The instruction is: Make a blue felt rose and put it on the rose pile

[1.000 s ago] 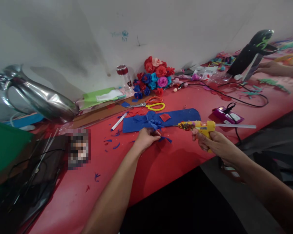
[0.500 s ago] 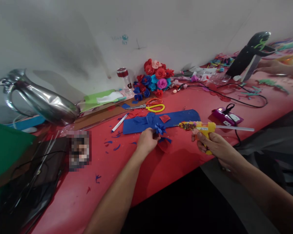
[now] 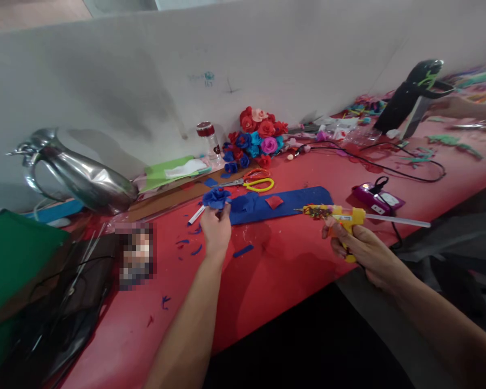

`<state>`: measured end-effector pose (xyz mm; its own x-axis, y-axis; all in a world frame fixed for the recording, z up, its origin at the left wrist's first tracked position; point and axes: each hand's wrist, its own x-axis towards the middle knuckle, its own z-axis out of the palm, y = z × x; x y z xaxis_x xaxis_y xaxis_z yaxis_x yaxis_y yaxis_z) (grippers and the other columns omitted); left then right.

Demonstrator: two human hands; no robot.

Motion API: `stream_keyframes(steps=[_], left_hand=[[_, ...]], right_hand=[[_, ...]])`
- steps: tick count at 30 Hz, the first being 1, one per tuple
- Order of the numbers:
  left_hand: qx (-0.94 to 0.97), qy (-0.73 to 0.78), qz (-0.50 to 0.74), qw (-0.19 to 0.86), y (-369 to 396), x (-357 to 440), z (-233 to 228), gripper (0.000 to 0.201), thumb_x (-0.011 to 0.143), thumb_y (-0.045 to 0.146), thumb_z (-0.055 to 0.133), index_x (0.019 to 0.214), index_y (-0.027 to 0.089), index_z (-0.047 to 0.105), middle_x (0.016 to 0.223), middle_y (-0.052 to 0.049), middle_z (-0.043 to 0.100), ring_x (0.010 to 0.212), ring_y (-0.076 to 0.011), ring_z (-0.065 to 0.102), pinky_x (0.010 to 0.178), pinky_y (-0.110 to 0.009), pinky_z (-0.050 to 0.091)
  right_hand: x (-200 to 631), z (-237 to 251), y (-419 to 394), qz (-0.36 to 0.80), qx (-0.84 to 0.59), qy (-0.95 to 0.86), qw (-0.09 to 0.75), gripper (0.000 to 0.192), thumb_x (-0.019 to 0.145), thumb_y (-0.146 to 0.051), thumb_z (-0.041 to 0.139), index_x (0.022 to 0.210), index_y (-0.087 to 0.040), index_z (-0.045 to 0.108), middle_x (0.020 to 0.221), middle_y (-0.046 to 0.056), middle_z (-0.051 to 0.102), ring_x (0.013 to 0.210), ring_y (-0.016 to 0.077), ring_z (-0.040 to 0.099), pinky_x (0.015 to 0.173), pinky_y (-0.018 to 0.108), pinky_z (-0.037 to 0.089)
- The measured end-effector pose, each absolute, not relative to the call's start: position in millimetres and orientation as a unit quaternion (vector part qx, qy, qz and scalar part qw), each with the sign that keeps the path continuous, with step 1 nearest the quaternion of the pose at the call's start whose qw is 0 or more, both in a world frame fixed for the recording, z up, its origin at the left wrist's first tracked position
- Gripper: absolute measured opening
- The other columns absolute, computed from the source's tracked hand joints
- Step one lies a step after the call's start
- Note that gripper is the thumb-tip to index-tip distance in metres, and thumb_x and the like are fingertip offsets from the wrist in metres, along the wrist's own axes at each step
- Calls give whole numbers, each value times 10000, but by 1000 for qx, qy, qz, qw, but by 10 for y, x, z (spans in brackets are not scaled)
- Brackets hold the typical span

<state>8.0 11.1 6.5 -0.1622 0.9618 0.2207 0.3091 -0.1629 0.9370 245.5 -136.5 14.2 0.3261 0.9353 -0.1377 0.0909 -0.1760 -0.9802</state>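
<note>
Between the fingers of my left hand [image 3: 216, 232] is a blue paper flower [image 3: 216, 198], held up just past the left end of a blue paper strip [image 3: 285, 202]. My right hand [image 3: 360, 246] grips a yellow glue gun [image 3: 350, 217] by its handle; the nozzle points left over the strip, and a clear glue stick [image 3: 399, 220] juts from the back. Cut blue petals [image 3: 245, 204] and a red paper piece [image 3: 274, 202] lie on the strip. Partly behind my left hand lies a white marker [image 3: 196, 215].
Scissors [image 3: 259, 183] with a yellow handle lie behind the strip, near a bunch of paper roses [image 3: 263, 129] and a glass bottle [image 3: 209, 143]. A metal jug [image 3: 85, 178] leans at left. At right are a purple socket box [image 3: 378, 200] with cords and another person's hand [image 3: 449, 108].
My left hand has moved left and away from me with the blue flower, now above the table near the marker. The glue gun stays at about the same place in my right hand.
</note>
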Motion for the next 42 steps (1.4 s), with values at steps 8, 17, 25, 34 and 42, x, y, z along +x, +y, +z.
stream_keyframes(steps=[8,17,25,34,42], left_hand=[[638,345,233,648,-227,424,-113,76,628,131,672,688,155,632,768,-33,696,739,-149,638,784,-295,498],[604,479,353,531,40,132,-7,87,672,192,673,750,168,643,810,-44,704,806,-176,657,820,-325,492],[654,330,234,640,-212,452,-135,58,673,150,690,715,147,651,882,-59,714,869,-174,648,877,-337,483],[778,463,139,401,-116,336,-136,132,609,147,750,691,146,646,890,-85,693,804,-202,649,778,-330,502],[766,540,163,308,-27,186,115,138,752,138,606,857,177,686,870,-79,730,852,-215,667,783,-300,485]], right_hand=[[2459,224,-1372,396,-646,-392,521,515,721,-709,587,718,-197,537,495,-37,417,458,95,347,437,241,283],[2489,241,-1366,380,-643,-353,564,481,673,-662,668,737,-195,572,613,-22,502,461,72,377,412,220,304],[2541,245,-1384,399,-630,-357,563,405,734,-603,651,733,-205,576,538,-35,455,452,82,359,403,218,304],[2531,170,-1387,413,-618,-325,585,433,681,-614,700,771,-206,584,651,-17,543,463,69,371,407,219,289],[2486,153,-1400,404,-633,-335,569,458,710,-640,658,737,-189,582,539,-41,456,444,67,354,396,211,270]])
